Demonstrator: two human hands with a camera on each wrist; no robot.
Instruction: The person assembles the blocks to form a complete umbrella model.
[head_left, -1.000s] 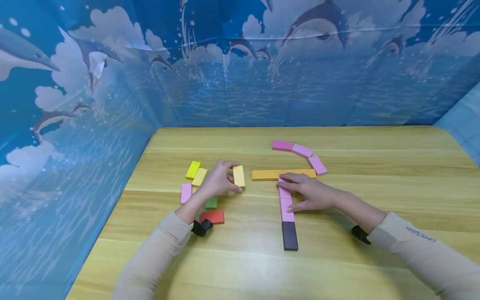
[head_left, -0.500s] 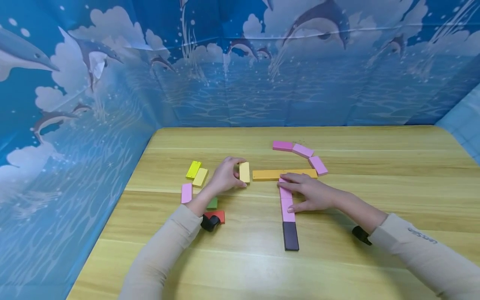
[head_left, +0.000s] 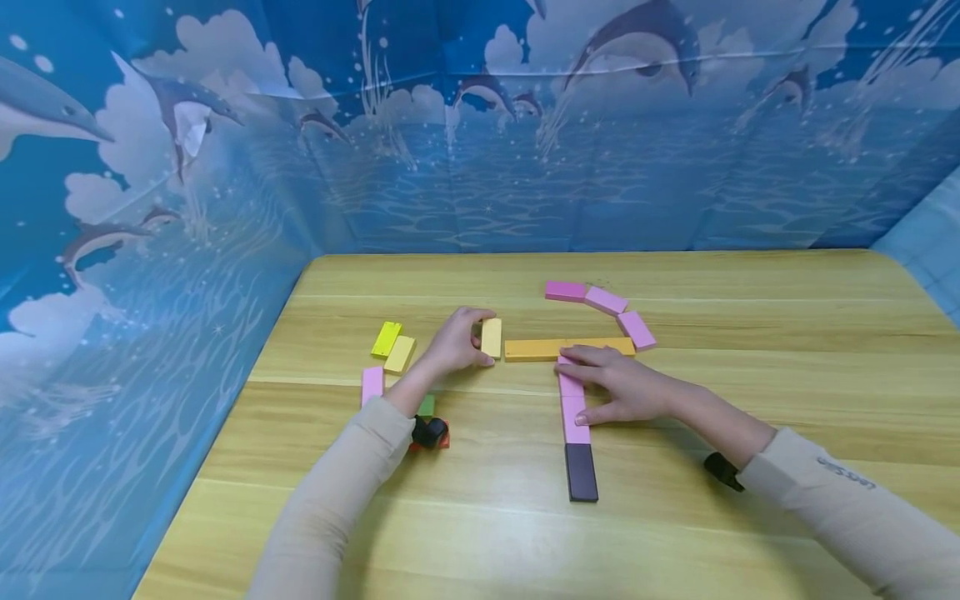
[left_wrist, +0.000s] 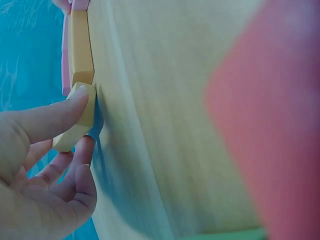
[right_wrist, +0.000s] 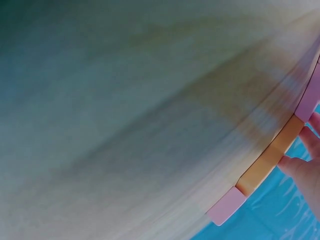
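Observation:
My left hand (head_left: 452,343) pinches a pale yellow block (head_left: 491,338) by its two short ends, thumb at the near end. That block lies just left of a row of orange blocks (head_left: 534,351); in the left wrist view it appears tilted, close to the row's end. My right hand (head_left: 618,382) rests with spread, fairly straight fingers on the orange row and the pink blocks (head_left: 574,419) running down from it. A black block (head_left: 581,472) ends that column. Three pink blocks (head_left: 605,301) curve above the right end of the orange row.
Left of my left hand lie a bright yellow block (head_left: 387,339), another pale yellow block (head_left: 401,354) and a pink block (head_left: 372,382). Green (head_left: 427,407) and red (head_left: 446,436) blocks are partly hidden by the left wrist. A blue dolphin-print curtain (head_left: 480,200) borders the wooden table (head_left: 495,533).
My left hand has carried the pale yellow block right and slightly away from me, up close to the orange row. The right hand has stayed in place.

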